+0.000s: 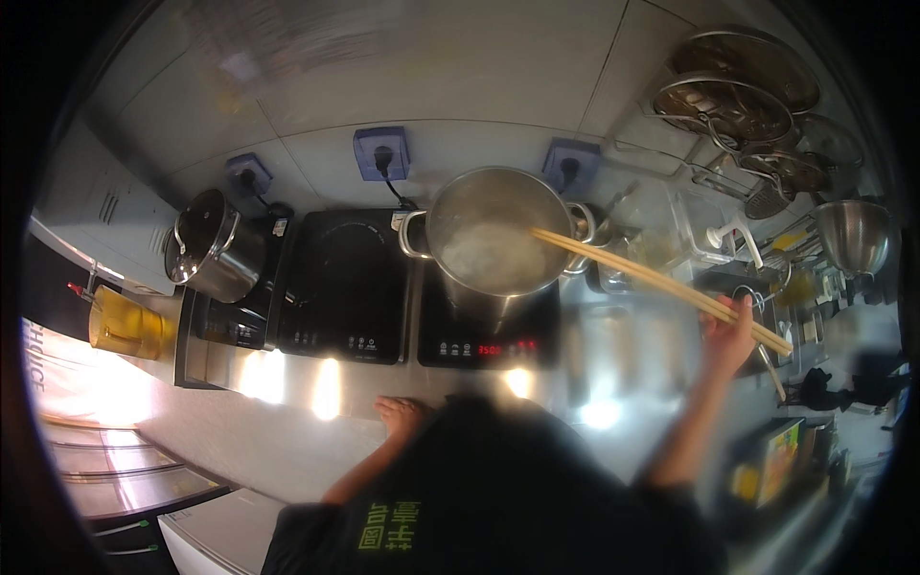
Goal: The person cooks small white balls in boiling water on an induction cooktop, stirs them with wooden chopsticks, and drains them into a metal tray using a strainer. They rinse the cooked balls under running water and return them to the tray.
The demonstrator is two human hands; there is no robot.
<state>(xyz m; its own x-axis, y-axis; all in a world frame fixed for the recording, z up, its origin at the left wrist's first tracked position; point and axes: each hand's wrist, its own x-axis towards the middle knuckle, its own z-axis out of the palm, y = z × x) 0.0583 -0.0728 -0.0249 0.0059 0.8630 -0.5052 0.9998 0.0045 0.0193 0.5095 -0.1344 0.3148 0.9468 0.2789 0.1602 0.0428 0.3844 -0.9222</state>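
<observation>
My right hand [729, 334] grips a pair of long wooden cooking chopsticks [640, 273], whose tips reach into a large stainless steel pot [503, 284]. Whitish, cloudy contents [489, 248] lie in the pot; what they are I cannot tell. The pot stands on a black induction cooktop [453, 348] with a lit red display. My left hand [402, 413] rests on the front edge of the steel counter, below the cooktops, with nothing visible in it.
Left of the pot is another black cooktop [345, 287], then a lidded steel pot [230, 266]. A yellow pitcher [129, 327] stands far left. Blue socket boxes [381, 154] line the wall. Pot lids [722, 108] and a steel bowl [853, 237] are at the upper right.
</observation>
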